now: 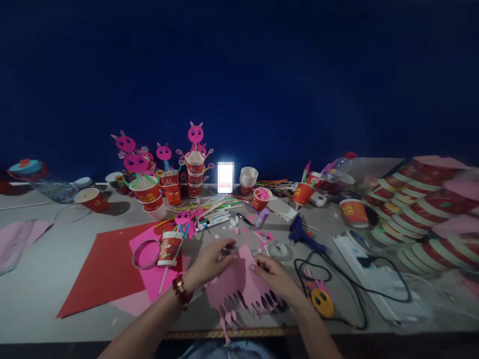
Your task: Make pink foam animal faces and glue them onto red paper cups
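Gold print (351, 207) on red cup (361, 217) illegible; right hand (274, 275) holds pink paper (236, 277).

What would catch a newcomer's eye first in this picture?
Probably the glaring white rectangle at the back centre, bright against the dark blue backdrop. Left of it, pink eared faces rise above red cups. At the front, between the left hand and right hand, is pink paper with a fringed lower edge.
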The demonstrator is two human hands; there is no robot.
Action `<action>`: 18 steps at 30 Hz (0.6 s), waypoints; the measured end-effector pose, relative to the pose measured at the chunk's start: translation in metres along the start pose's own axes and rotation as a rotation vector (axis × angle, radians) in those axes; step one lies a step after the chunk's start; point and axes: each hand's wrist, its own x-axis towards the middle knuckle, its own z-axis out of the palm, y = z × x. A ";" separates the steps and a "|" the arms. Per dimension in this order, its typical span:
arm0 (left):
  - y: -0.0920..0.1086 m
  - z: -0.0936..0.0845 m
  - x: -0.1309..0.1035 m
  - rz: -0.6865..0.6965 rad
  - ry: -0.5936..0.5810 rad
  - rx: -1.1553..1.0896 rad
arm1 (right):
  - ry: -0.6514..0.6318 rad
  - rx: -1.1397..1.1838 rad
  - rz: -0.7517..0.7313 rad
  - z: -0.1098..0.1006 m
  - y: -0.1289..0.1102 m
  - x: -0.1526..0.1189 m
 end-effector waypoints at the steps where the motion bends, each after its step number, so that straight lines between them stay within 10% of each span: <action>1: 0.002 0.001 0.001 -0.023 -0.016 -0.054 | -0.016 0.017 0.001 0.001 -0.001 0.002; 18: 0.019 -0.030 0.003 -0.092 0.094 -0.274 | -0.004 0.040 -0.049 -0.017 -0.035 0.014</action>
